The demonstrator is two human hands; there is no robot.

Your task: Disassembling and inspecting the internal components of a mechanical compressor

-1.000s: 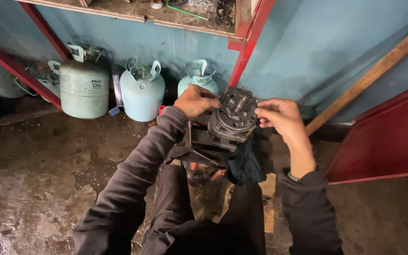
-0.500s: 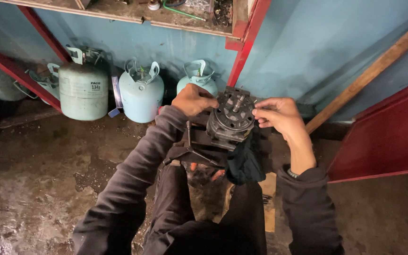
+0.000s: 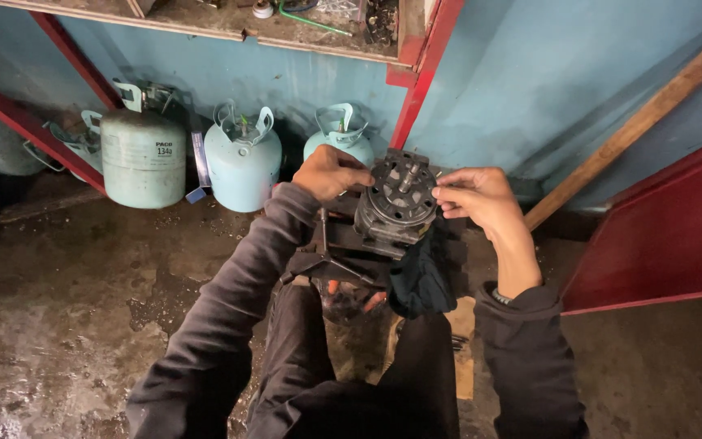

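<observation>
Three pale gas cylinders [image 3: 241, 162] stand close behind the work along the blue wall [image 3: 530, 73], a red post [image 3: 416, 89] comes down just behind the compressor, and a red panel [image 3: 660, 236] closes the right side, so open floor [image 3: 67, 301] lies mostly to the left. Between the knees, the dark round compressor [image 3: 396, 207] sits tilted on a black bracket [image 3: 343, 256]. Left hand [image 3: 328, 172] is curled shut against its far left rim; right hand [image 3: 477, 197] pinches narrowly at its right edge.

My right hand [image 3: 481, 199] has slid closer, fingertips now pinching at the compressor [image 3: 396, 207] rim; my left hand [image 3: 331, 172] barely shifted.
</observation>
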